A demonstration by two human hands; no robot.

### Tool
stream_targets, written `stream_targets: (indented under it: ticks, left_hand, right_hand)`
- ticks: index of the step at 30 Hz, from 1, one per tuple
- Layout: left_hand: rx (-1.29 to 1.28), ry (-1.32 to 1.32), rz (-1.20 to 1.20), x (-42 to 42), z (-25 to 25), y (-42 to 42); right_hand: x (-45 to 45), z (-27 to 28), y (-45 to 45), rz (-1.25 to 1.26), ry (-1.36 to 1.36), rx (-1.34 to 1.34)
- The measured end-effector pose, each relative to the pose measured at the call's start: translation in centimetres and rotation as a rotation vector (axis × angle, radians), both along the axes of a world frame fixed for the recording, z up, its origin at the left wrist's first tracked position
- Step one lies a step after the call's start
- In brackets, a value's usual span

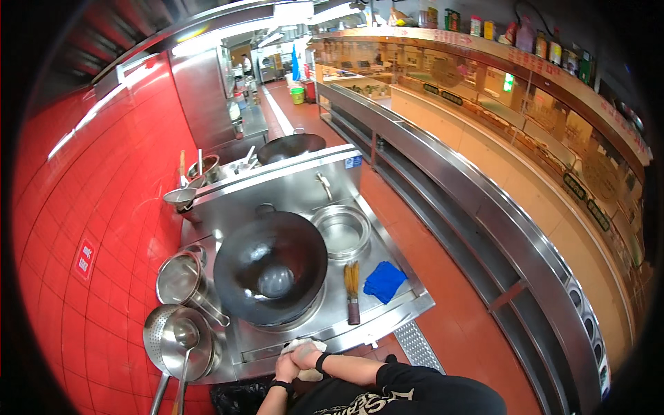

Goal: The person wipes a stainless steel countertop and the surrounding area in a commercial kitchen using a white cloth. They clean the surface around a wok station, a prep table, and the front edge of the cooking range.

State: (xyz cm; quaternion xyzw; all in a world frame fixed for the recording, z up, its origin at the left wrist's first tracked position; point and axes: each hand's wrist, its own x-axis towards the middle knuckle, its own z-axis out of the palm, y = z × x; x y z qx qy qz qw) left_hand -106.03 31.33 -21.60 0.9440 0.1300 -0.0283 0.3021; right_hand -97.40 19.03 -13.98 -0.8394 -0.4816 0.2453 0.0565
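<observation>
At the front edge of the steel wok range, my left hand point(287, 369) and my right hand point(306, 356) are pressed together around a crumpled white cloth point(311, 344). Part of the cloth shows beyond my fingers and part below my right wrist; the fingers themselves are mostly hidden. Just past my hands, a large dark wok point(244, 275) sits on its burner with a little liquid in the bottom. A bamboo wok brush point(351, 293) lies bristles away from me to its right, beside a folded blue cloth point(385, 281).
A round steel pot of water point(342, 233) sits under the faucet point(323, 182). On the left stand a strainer pot point(179, 277), a perforated skimmer point(155, 332) and a ladle point(185, 333). Black plastic bag point(241, 398) hangs below the range. A long steel shelf counter point(467, 192) runs along the right.
</observation>
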Motion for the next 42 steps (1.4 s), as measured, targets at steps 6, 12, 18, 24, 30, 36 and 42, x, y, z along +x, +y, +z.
stream_targets:
  ticks: [6,12,18,24,30,36,42]
  left_hand:
    - [-0.021,-0.006,-0.249,5.4,-1.3,-7.4]
    - [0.001,0.004,-0.393,9.7,-0.1,-14.3]
    - [0.06,0.119,-0.463,12.4,-0.5,-17.8]
    - [0.104,0.176,-0.368,13.3,-1.4,-19.4]
    - [0.098,0.162,-0.29,13.1,-0.9,-21.4]
    - [0.171,0.221,-0.236,13.5,0.1,-23.6]
    - [0.184,0.246,-0.207,13.9,0.1,-24.2]
  right_hand:
    - [3.3,2.1,-8.8,-0.17,0.03,-0.117]
    - [6.1,0.8,-15.5,-0.343,0.066,-0.155]
    - [8.1,-0.8,-19.5,-0.387,0.104,-0.157]
    - [9.3,-1.7,-21.4,-0.285,0.059,-0.13]
    - [9.1,-3.9,-23.2,-0.207,0.051,-0.106]
    - [9.4,-2.2,-26.6,-0.033,0.024,-0.167]
    - [9.7,-3.8,-28.2,-0.032,0.025,-0.077]
